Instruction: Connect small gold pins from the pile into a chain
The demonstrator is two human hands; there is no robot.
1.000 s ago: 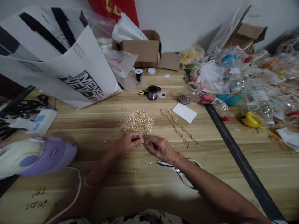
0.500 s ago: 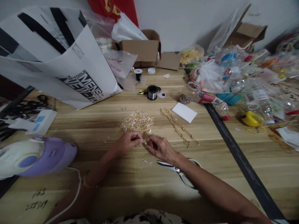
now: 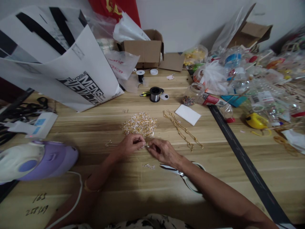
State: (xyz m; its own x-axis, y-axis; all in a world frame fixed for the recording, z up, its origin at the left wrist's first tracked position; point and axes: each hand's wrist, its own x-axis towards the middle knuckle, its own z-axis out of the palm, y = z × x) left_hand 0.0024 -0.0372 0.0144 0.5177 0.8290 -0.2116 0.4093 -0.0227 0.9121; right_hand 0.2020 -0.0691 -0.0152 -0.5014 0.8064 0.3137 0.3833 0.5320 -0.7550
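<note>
Just in front of the heap of small gold and silver beads (image 3: 139, 124), both my hands are pinched close together. My left hand (image 3: 132, 144) has its thumb and fingers closed on a thin beaded strand (image 3: 144, 147), whose silvery bits show at the fingertips. A pale strand end (image 3: 111, 144) lies on the table left of that hand. My right hand (image 3: 163, 150) pinches the same spot from the right; its fingertips are partly hidden. Under the right forearm lie scissors (image 3: 172, 169) with pale handles. A small group of silvery beads (image 3: 149, 166) rests nearer me.
Gold bead chains (image 3: 179, 130) and a white card (image 3: 188, 114) lie to the right. A wire spool (image 3: 155, 94) stands behind the heap. Left are a purple and cream appliance (image 3: 50, 160) with a cord and a big paper bag (image 3: 88, 73). Plastic bottles (image 3: 234, 60) crowd the right.
</note>
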